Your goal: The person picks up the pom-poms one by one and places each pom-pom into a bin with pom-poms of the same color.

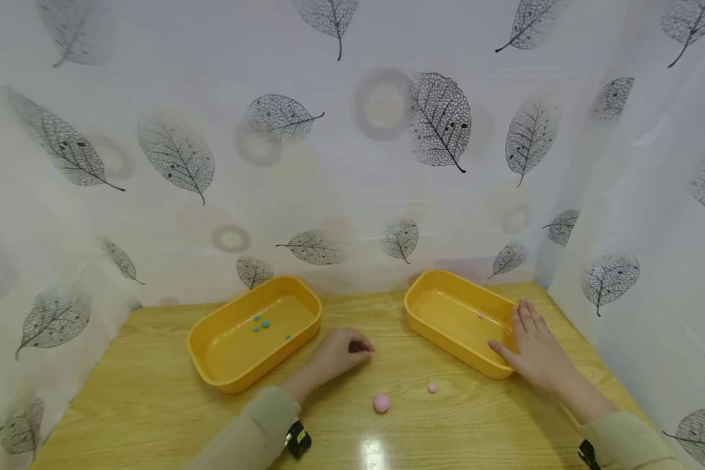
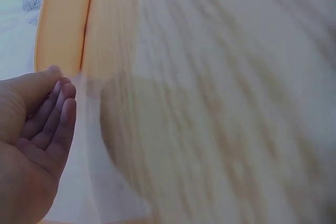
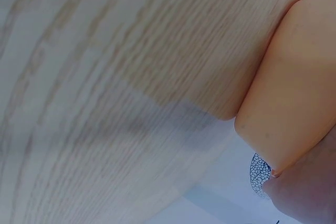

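My left hand [image 1: 342, 354] hovers over the table between two yellow trays, its fingers loosely bent and the thumb tip close to the fingertips. Nothing shows between them in the left wrist view. A larger pink ball [image 1: 381, 403] and a smaller pink ball [image 1: 431, 388] lie on the table in front of the trays. My right hand [image 1: 537, 352] rests on the near right end of the right tray [image 1: 446, 349], fingers extended along the rim and thumb spread over the inside. One tiny pink ball [image 1: 480, 316] lies in that tray.
The left tray [image 1: 235, 382] holds several small blue balls [image 1: 266, 324]. Both trays stand angled on the wooden table [image 1: 129, 391], near its back edge. A leaf-printed white curtain [image 1: 352, 196] rises behind the table and along its sides.
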